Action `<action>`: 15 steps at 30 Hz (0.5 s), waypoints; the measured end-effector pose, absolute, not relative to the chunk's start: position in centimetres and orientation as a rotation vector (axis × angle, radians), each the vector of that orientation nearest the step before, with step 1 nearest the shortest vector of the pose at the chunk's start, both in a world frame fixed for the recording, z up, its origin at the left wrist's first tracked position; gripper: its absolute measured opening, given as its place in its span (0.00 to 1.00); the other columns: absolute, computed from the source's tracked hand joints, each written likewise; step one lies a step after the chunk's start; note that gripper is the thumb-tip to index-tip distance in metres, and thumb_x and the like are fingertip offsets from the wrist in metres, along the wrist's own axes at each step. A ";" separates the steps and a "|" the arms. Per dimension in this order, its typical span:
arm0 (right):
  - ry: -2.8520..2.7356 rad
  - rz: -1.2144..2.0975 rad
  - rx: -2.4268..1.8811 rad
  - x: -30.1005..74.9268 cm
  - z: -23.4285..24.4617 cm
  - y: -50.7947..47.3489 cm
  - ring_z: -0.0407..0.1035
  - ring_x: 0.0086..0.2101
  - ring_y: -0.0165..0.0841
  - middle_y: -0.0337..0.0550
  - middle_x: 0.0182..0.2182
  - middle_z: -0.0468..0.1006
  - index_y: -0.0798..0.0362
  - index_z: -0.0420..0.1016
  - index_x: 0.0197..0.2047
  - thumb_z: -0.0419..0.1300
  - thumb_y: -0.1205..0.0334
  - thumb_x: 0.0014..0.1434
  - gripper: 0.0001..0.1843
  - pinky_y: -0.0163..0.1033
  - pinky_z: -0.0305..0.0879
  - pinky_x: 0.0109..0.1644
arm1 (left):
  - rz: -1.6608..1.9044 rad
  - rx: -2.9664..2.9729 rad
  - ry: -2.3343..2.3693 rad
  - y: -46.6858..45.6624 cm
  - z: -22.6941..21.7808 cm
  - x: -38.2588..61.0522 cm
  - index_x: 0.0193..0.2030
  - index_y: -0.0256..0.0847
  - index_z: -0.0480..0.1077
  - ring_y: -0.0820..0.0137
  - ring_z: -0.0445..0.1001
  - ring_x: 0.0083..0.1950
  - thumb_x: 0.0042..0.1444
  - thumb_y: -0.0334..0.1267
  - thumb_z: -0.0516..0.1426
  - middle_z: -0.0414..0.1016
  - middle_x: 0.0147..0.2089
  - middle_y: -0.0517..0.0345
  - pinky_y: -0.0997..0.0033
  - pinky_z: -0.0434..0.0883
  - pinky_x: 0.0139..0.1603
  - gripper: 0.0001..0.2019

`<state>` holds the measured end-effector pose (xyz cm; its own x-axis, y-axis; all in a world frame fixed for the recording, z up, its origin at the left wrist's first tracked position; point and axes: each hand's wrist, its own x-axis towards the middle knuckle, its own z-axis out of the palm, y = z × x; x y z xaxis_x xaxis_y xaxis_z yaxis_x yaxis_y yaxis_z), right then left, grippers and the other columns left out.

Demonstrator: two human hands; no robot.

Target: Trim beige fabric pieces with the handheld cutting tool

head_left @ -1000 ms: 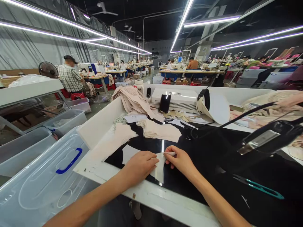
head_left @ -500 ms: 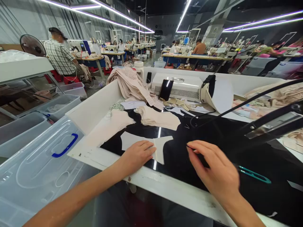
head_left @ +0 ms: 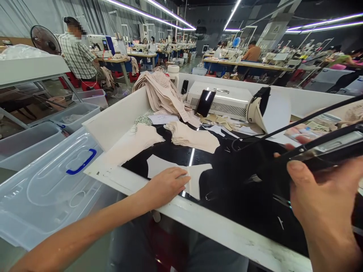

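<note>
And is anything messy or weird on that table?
A little messy: scraps lie strewn in front of the white vented box, and one small white sliver lies loose on the black tabletop, apart from the pale piece under the left hand. They look like stray trimmings. I see nothing spilled.

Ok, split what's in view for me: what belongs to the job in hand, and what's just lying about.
In the job:
- pale cut material, under the left hand
- black arm with a metal plate, at the right hand; grip unclear
- probably the cream stack

Apparently lying about:
- phone
- white jar
- green string
</note>
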<state>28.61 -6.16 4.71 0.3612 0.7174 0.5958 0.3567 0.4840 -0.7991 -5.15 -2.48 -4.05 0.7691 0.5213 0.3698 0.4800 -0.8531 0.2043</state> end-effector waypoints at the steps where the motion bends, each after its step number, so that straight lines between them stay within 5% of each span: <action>1: -1.153 0.340 -1.099 28.0 4.9 -5.8 0.79 0.58 0.51 0.34 0.62 0.81 0.18 0.73 0.66 0.78 0.48 0.61 0.34 0.69 0.75 0.68 | 0.653 2.860 0.826 -2.3 -3.9 -5.3 0.66 0.36 0.76 0.56 0.80 0.70 0.80 0.32 0.56 0.82 0.67 0.40 0.53 0.79 0.74 0.14; 4: -0.998 0.414 -1.101 26.7 5.1 -5.2 0.80 0.44 0.48 0.37 0.48 0.84 0.26 0.80 0.60 0.81 0.50 0.56 0.31 0.67 0.78 0.62 | 0.684 2.880 0.871 -1.8 -3.4 -5.7 0.66 0.34 0.76 0.56 0.81 0.70 0.82 0.31 0.53 0.82 0.66 0.40 0.53 0.79 0.73 0.15; 15: -1.077 0.423 -0.921 23.2 4.2 -5.3 0.78 0.30 0.41 0.35 0.38 0.86 0.34 0.82 0.58 0.81 0.57 0.56 0.28 0.52 0.76 0.40 | 0.673 2.957 0.709 -1.1 -4.8 -4.7 0.65 0.35 0.78 0.57 0.82 0.70 0.79 0.26 0.54 0.85 0.66 0.42 0.53 0.79 0.74 0.15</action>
